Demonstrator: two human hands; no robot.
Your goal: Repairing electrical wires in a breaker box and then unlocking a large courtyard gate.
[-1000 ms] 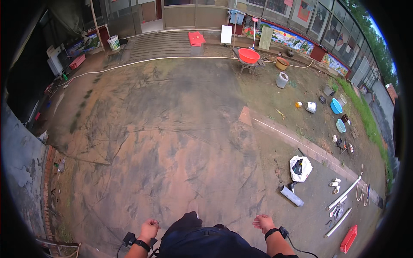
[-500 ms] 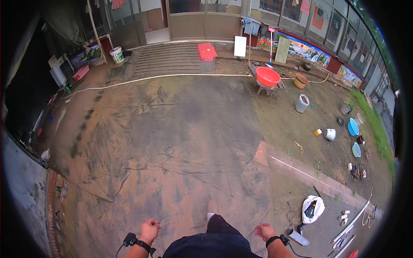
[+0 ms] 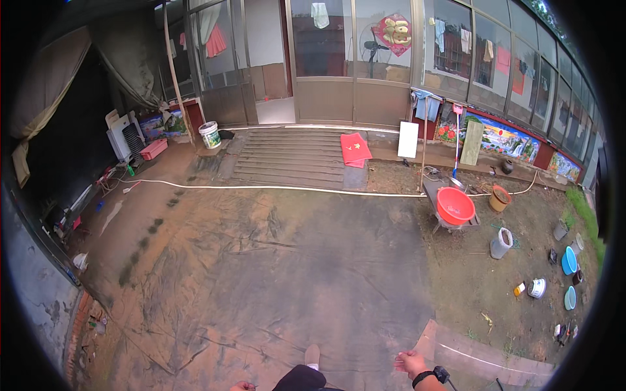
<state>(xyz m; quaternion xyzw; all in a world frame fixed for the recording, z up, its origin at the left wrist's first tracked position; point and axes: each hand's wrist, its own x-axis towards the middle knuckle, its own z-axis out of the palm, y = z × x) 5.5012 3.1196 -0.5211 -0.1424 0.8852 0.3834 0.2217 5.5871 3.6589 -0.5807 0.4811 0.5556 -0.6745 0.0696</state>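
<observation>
My left hand [image 3: 243, 386] shows only in part at the lower edge. Its fingers are curled together, and whatever they may hold is too small and cut off to make out. To the right, my right hand [image 3: 409, 363] hangs over the ground with its fingers loosely stretched and nothing in them. A black strap [image 3: 424, 378] goes round that wrist. Neither hand touches any object on the ground. One shoe [image 3: 312, 356] of mine steps forward on the dark, muddy ground sheet [image 3: 313, 293].
A pale hose [image 3: 274, 188] crosses the yard before a ridged ramp [image 3: 287, 159] with a red cloth [image 3: 355, 150]. At right stand a red basin [image 3: 455, 205] on a cart, an orange pot [image 3: 500, 198], a whitish sack [image 3: 501, 244] and blue basins [image 3: 569, 260]. A bucket [image 3: 209, 135] stands far left.
The view has tilted up toward the building, so the yard sits lower. My left hand has dropped almost out of view; the tools and pipes at lower right have left it.
</observation>
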